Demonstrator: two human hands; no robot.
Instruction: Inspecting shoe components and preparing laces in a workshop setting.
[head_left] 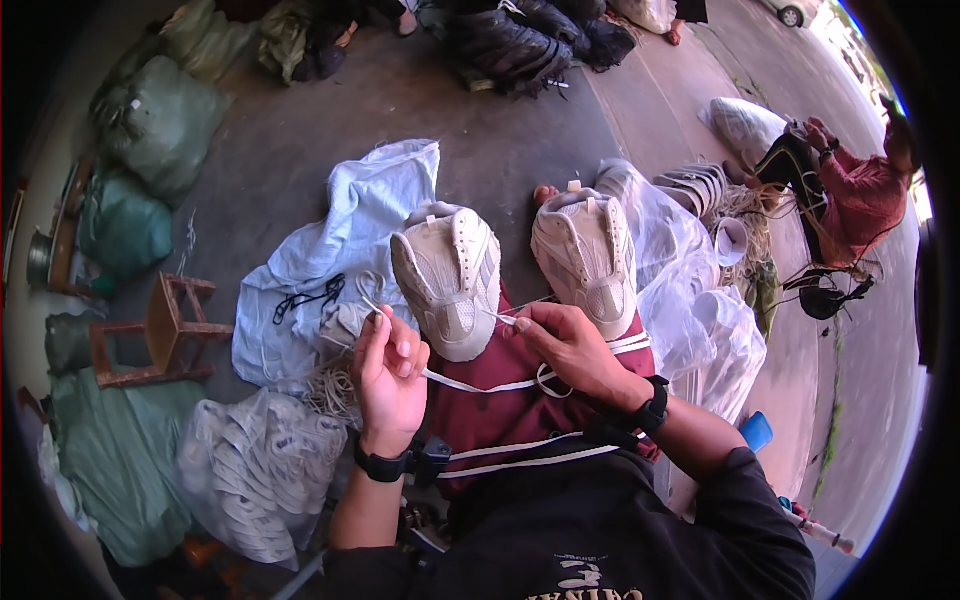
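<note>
Two beige sneakers, a left one (447,285) and a right one (588,262), sit side by side on maroon fabric (490,400) over my lap, toes toward me. Rows of eyelets show on both, with no lace seen through them. Beside the left sneaker, my left hand (390,375) pinches a thin white shoelace near one end. My right hand (572,345) pinches a white lace tip between thumb and fingers, just in front of the sneakers. A white shoelace (480,387) sags between my hands, with a small loop under the right one. More white laces (530,457) lie across the lap.
Left of the sneakers are a pale blue cloth (300,260), a bundle of laces (335,392), a clear bag of shoe parts (262,470) and a wooden stool (170,325). On the right lie clear plastic bags (680,290); a seated person (850,200) is beyond. Sacks (165,130) line the far left.
</note>
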